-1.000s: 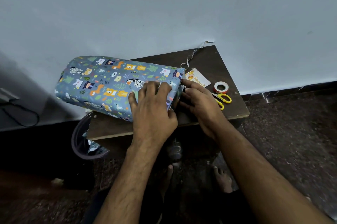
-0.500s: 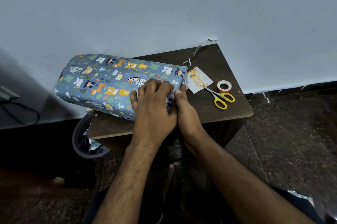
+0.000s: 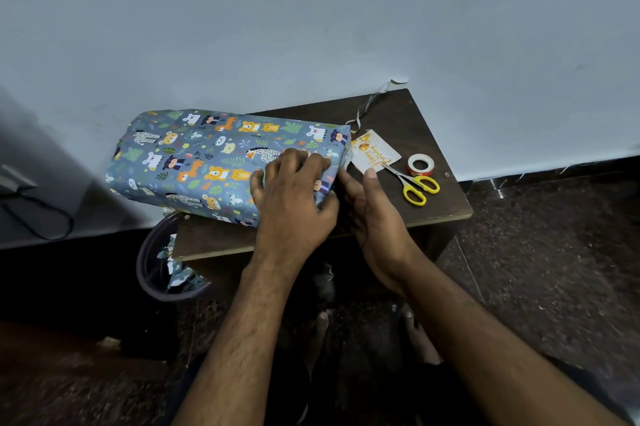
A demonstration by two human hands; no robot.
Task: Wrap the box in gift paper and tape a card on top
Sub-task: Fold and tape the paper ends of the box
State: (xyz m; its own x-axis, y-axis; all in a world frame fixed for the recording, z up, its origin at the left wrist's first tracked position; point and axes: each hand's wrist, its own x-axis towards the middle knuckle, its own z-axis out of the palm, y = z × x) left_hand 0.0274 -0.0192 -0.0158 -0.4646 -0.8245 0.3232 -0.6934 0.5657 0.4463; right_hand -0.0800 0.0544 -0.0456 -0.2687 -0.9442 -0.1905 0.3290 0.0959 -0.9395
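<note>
A long box wrapped in blue animal-print gift paper point(image 3: 207, 162) lies across the left half of a small dark wooden table point(image 3: 408, 120), its left end hanging past the table edge. My left hand point(image 3: 294, 197) presses flat on the box's top near its right end, fingers curled over the edge. My right hand point(image 3: 370, 214) is against the box's right end face, fingers straight and pushing the paper there. A white birthday card point(image 3: 375, 153) lies flat on the table just right of the box.
Yellow-handled scissors point(image 3: 414, 184) and a roll of tape point(image 3: 420, 164) lie on the table's right side. A curled ribbon point(image 3: 367, 106) trails off the back edge by the wall. A round bin point(image 3: 166, 262) with paper scraps stands under the table's left corner.
My right hand has slid from the near side of the box's end up along the end face. My left hand stays pressed on top.
</note>
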